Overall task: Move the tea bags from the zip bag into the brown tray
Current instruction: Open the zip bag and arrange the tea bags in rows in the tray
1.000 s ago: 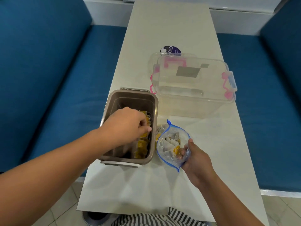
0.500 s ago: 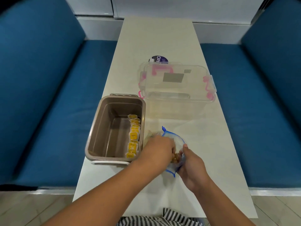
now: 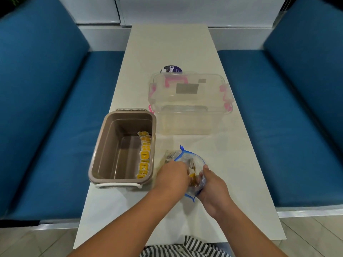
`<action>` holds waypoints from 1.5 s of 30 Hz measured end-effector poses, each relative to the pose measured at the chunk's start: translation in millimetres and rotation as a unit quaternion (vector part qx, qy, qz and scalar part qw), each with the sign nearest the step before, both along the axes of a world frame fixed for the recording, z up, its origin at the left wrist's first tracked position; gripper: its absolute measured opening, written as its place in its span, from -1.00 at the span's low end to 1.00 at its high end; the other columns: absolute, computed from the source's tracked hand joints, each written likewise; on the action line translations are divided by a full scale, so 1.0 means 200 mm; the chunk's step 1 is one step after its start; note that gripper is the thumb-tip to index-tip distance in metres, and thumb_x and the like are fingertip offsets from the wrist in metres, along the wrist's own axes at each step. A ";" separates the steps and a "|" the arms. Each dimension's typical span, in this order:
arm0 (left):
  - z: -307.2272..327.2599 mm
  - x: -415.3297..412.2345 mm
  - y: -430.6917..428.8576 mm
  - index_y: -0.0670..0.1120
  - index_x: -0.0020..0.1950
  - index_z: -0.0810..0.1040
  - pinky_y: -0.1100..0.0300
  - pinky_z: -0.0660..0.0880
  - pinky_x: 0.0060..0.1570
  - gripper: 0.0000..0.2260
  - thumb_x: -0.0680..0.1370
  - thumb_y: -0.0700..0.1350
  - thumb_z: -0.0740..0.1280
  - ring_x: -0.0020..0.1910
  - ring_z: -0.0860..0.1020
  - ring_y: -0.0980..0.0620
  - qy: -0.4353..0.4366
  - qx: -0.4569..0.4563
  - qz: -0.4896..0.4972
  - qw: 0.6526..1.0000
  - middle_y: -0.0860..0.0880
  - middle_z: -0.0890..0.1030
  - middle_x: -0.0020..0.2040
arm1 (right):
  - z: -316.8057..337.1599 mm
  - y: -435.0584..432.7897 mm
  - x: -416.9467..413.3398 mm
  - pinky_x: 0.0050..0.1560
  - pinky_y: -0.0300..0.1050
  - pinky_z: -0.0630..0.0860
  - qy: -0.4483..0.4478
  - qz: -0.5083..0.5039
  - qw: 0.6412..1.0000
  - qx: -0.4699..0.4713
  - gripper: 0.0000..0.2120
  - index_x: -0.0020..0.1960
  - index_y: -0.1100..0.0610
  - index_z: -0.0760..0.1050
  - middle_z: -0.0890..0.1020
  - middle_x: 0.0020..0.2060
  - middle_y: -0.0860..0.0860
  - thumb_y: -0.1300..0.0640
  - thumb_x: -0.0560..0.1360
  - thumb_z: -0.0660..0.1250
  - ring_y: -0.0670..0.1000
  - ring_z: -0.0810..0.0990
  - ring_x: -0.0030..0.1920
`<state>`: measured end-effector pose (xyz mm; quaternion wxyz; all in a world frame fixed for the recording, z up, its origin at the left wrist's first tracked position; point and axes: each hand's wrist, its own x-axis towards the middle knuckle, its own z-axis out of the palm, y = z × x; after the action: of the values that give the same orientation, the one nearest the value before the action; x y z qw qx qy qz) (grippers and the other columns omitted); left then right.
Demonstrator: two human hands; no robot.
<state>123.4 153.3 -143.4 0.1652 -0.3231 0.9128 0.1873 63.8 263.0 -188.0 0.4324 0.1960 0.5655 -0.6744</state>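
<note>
Tea bags (image 3: 144, 156) with yellow tags stand in a row along the right inner wall of the brown tray (image 3: 96, 160), which sits at the table's (image 3: 172, 43) left edge. More of them lie in the zip bag (image 3: 193, 160), just right of the tray on the near part of the table. I see the right hand (image 3: 213, 188) gripping the bag's near side, thumb over the plastic and holding its mouth agape. The left hand (image 3: 172, 178) has its curled fingers inside the mouth; the fingertips are hidden, so I cannot tell whether they hold a tea bag. The tray's right wall rises between the bag and the row. Farther off, a clear box (image 3: 189, 115) with pink latches stands right of the tray, apart from the bag. A round purple label (image 3: 172, 69) lies behind it. Blue benches (image 3: 55, 127) flank the table.
</note>
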 end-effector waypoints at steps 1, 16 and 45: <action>0.01 0.00 0.00 0.02 0.07 0.61 0.13 0.59 -0.10 -0.87 0.58 -0.05 0.31 -0.12 0.58 -0.03 0.014 0.002 0.001 1.000 -0.03 0.63 -0.06 | 0.00 0.00 0.00 0.10 0.20 0.45 0.002 0.005 1.000 0.002 -0.70 -0.16 0.11 0.49 0.49 -0.29 0.03 -0.04 0.66 0.29 0.13 0.38 -0.22; 0.10 0.07 -0.03 0.01 -0.11 0.58 0.05 0.59 -0.09 -0.94 0.51 -0.04 0.34 -0.19 0.59 0.05 0.194 0.121 0.119 0.966 0.06 0.62 -0.24 | -0.01 0.00 0.00 0.30 0.45 0.48 0.028 0.039 0.998 -0.028 -0.56 0.22 0.35 0.53 0.63 0.06 0.25 -0.06 0.68 0.23 0.25 0.61 0.04; 0.35 0.13 -0.36 0.06 -0.08 0.69 0.14 0.57 -0.05 -0.98 0.52 -0.05 0.46 -0.19 0.59 0.14 0.304 0.092 0.089 0.944 0.12 0.66 -0.21 | 0.08 -0.16 0.03 0.05 0.13 0.62 0.035 0.049 0.998 -0.034 -0.71 0.06 0.22 0.57 0.74 -0.25 0.03 0.05 0.73 0.18 0.02 0.76 -0.21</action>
<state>149.9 80.4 -74.3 -0.1087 -0.3142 0.8660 0.3734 70.6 230.6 -172.8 0.4516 0.1296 0.5661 -0.6773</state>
